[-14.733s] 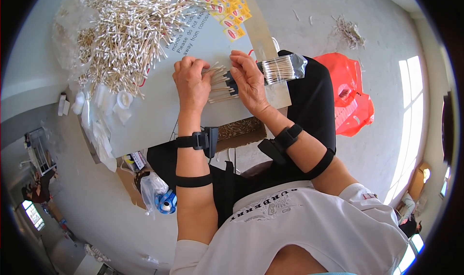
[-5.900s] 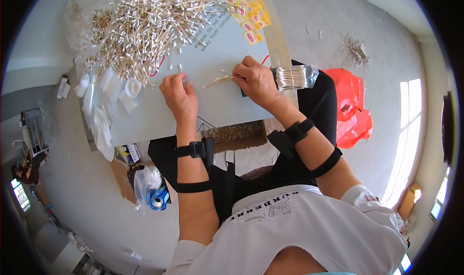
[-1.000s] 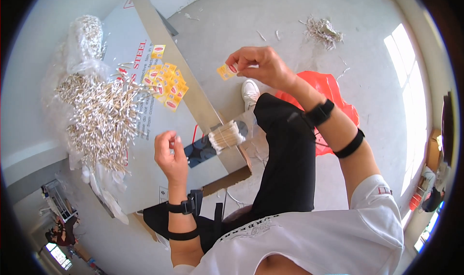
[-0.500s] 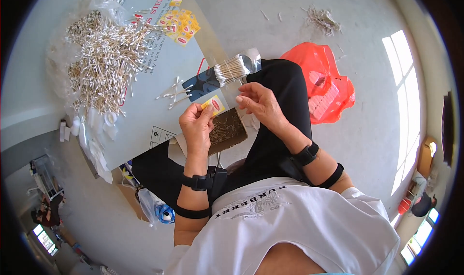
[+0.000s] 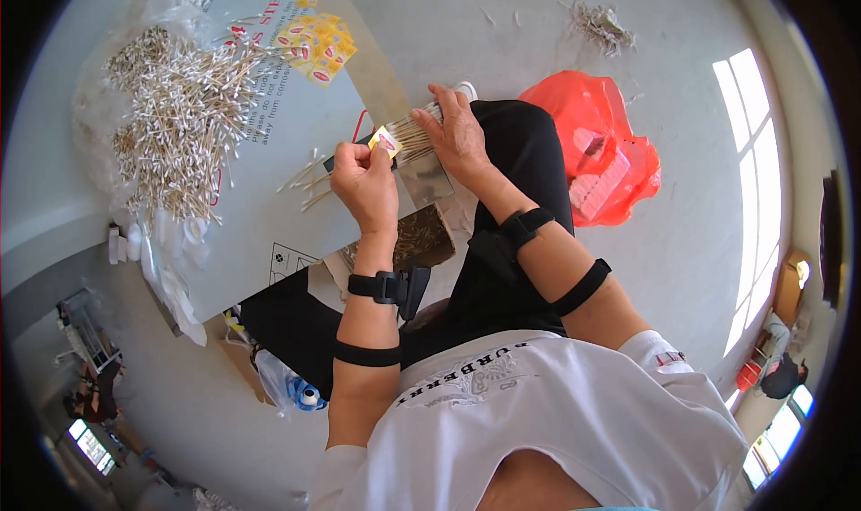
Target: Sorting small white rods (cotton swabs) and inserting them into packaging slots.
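Observation:
Between thumb and fingers of my left hand (image 5: 366, 186) is a small yellow-and-white label (image 5: 386, 142) with a red mark. It is held against the near left end of a bundle of cotton swabs (image 5: 414, 141). My right hand (image 5: 462, 141) is closed over the right side of that bundle, covering much of it. A dark sheet (image 5: 345, 157) lies partly under the bundle. Several loose swabs (image 5: 307, 181) are scattered just left of my left hand. Below my hands sits an open cardboard box (image 5: 426, 235) with small brown bits inside.
A large heap of cotton swabs (image 5: 184, 121) spreads over the steel-grey table (image 5: 269, 210) at left. More yellow labels (image 5: 318, 46) lie at the far edge. On the floor to the right rests a red plastic bag (image 5: 619, 143) with pink packs; a swab pile (image 5: 603, 25) lies beyond.
Both hands have moved away from me, up to the bundle. My right hand has come down and closed over the swabs, and the label is now against the bundle's end.

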Demonstrator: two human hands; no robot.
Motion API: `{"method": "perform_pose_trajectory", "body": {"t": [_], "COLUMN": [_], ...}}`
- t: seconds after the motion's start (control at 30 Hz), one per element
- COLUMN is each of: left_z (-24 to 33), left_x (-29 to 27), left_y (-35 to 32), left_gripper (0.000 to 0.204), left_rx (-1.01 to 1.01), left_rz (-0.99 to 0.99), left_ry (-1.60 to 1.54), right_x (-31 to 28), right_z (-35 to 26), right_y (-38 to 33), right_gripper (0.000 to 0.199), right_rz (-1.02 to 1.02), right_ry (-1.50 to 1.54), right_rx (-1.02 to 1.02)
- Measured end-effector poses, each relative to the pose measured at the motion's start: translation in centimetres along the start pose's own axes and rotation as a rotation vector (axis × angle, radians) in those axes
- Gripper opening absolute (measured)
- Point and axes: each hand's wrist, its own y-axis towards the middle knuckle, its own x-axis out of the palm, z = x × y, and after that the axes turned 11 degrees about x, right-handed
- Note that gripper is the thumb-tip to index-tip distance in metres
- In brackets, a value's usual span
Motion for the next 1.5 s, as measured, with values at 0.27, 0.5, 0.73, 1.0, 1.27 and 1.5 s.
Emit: {"method": "perform_pose_trajectory", "body": {"t": [0.27,0.5,0.73,1.0,1.27,1.5], "left_z": [0.4,1.4,0.9,1.0,1.3,1.0], "left_x": [1.0,1.6,1.2,1.8,1.5,1.3], "left_y": [-0.6,-0.6,0.1,-0.4,-0.5,-0.5], "left_gripper": [0.02,0.02,0.021,0.021,0.019,0.02], "left_rx": [0.363,0.507,0.694,0.686,0.691,0.647], "left_rz": [-0.014,-0.092,-0.113,-0.163,-0.103,-0.078], "left_ry": [0.312,0.418,0.532,0.503,0.498,0.466], "right_x": [0.4,0.6,0.3,0.5,-0.1,-0.2], "right_z": [1.4,1.7,1.3,1.3,0.8,0.7], "right_y": [0.5,0.6,0.5,0.6,0.4,0.2], "right_gripper": [0.045,0.041,0.039,0.036,0.045,0.053], "right_rz": [-0.007,-0.005,-0.013,-0.015,-0.045,-0.049], "right_ry": [0.084,0.13,0.136,0.199,0.205,0.259], "right_rx": [-0.053,-0.07,-0.027,-0.017,0.038,0.004]}}
